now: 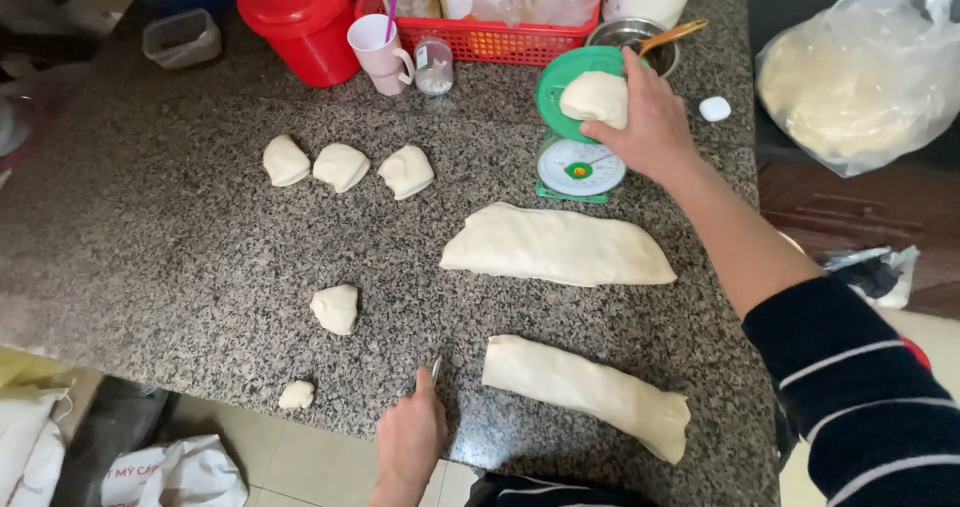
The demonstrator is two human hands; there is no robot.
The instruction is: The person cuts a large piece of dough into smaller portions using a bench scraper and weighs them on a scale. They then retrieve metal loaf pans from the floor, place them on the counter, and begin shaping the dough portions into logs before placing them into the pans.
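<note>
My right hand [652, 122] rests on a lump of dough [594, 97] that sits on the green pan of a small kitchen scale [579, 167], fingers touching its right side. My left hand [410, 435] lies at the counter's near edge, closed on a thin metal blade [436, 368] that points away from me. Two long slabs of dough lie on the granite counter: a wide one [556, 246] in the middle and a narrower one [585, 389] nearer me. Three cut dough pieces [343, 166] sit in a row at the back left. A fourth piece [335, 308] and a small scrap [296, 395] lie closer.
Along the back stand a red lidded bucket [301, 19], a pink cup with a straw [380, 52], a small jar [433, 66], a red basket of containers [500, 39] and a metal bowl [630, 35]. A plastic bag of dough [858, 77] sits to the right, off the counter.
</note>
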